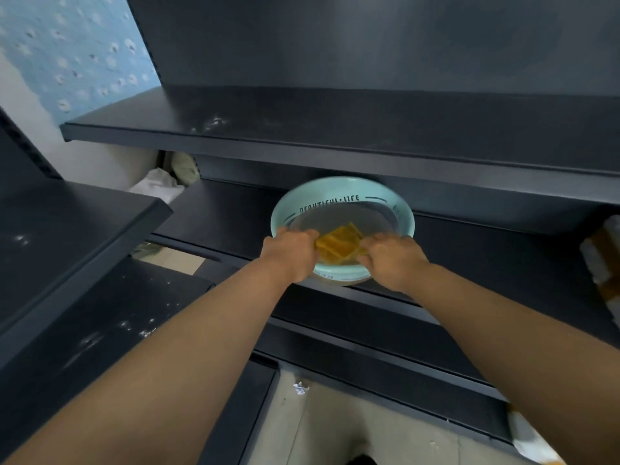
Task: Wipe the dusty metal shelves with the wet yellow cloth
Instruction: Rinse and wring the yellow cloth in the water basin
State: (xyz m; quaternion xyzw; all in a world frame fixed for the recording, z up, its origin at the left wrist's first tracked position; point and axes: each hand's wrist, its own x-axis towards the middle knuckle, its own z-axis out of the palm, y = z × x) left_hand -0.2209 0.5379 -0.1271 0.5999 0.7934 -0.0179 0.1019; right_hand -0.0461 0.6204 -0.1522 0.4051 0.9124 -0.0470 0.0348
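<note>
Looking down from the head camera, both bare arms reach forward to a pale green basin (342, 193) sitting on a dark metal shelf (218, 213). The yellow cloth (339, 245) is inside the basin, near its six o'clock rim, over greyish water. The left hand (290, 253) grips the cloth's nine o'clock edge with curled fingers, and the right hand (392, 260) grips its three o'clock edge the same way. At twelve o'clock above the basin runs an upper shelf (302, 129) flecked with white dust. At nine o'clock a side shelf (67, 229) shows similar specks.
</note>
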